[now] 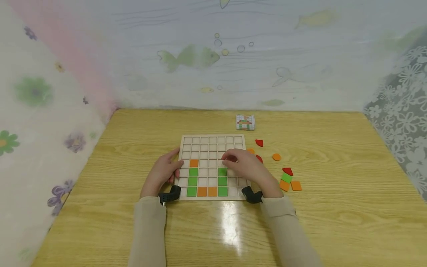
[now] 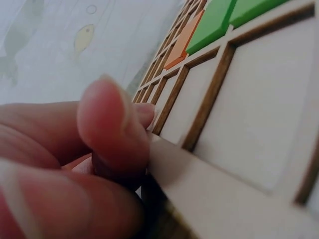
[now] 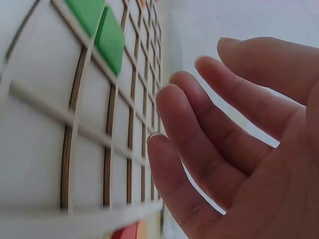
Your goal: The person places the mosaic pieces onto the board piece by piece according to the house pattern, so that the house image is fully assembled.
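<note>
A wooden grid board (image 1: pixel 213 199) lies on the table, with flat square tiles in some of its cells. On its left side, green tiles (image 1: pixel 192 181) stand in a column under one orange tile (image 1: pixel 194 163). Two orange tiles (image 1: pixel 207 191) join that column along the bottom row to a second green column (image 1: pixel 222 181). My left hand (image 1: pixel 161 171) holds the board's left edge, thumb at the rim and fingers beside it. Over the right part of the board hovers my right hand (image 1: pixel 246 165). Its fingers are loosely bent with nothing between them in the right wrist view.
Loose pieces lie right of the board: red quarter-rounds (image 1: pixel 259 142), an orange disc (image 1: pixel 276 157), a green square (image 1: pixel 286 177) and orange squares (image 1: pixel 296 185). My right hand partly covers some. Behind the board lies a small pattern card (image 1: pixel 245 122). A patterned wall (image 1: pixel 200 85) borders the table's back.
</note>
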The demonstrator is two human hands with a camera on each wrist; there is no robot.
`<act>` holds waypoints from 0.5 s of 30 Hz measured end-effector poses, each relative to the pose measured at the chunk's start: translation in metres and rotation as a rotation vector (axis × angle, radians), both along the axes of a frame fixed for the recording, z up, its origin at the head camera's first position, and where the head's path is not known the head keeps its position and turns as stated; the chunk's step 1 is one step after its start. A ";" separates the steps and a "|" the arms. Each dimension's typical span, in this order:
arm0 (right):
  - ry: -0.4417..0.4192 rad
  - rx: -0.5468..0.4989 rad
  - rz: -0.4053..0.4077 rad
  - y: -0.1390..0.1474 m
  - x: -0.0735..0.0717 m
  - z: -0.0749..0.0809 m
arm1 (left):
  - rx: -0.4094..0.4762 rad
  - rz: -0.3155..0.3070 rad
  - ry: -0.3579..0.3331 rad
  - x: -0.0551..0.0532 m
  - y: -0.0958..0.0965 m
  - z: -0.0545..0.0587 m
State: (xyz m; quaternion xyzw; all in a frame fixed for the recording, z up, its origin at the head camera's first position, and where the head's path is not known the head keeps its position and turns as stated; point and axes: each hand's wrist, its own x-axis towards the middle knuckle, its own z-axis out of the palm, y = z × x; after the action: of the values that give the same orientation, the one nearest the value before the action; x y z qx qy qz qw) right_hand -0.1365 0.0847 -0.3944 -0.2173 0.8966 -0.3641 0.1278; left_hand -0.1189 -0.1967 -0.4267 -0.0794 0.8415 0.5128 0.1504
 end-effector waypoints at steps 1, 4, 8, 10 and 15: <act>0.006 0.003 -0.004 0.003 -0.001 0.000 | 0.003 -0.002 0.002 0.000 0.000 0.001; 0.011 0.009 -0.027 0.011 -0.002 -0.001 | 0.009 0.002 -0.004 -0.001 0.000 0.002; -0.004 0.016 -0.037 0.022 -0.002 -0.003 | -0.008 0.006 -0.012 -0.002 0.000 0.001; 0.002 0.024 -0.030 0.026 -0.002 -0.004 | -0.019 0.013 -0.014 -0.002 0.001 0.001; 0.056 0.069 -0.016 0.035 0.003 -0.001 | -0.013 0.026 -0.018 0.000 0.001 0.000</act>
State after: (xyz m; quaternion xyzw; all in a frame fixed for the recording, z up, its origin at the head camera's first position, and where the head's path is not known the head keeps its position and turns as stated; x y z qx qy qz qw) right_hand -0.1333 0.1196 -0.3957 -0.2154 0.9136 -0.3279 0.1071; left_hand -0.1193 -0.1957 -0.4264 -0.0958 0.8424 0.5084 0.1511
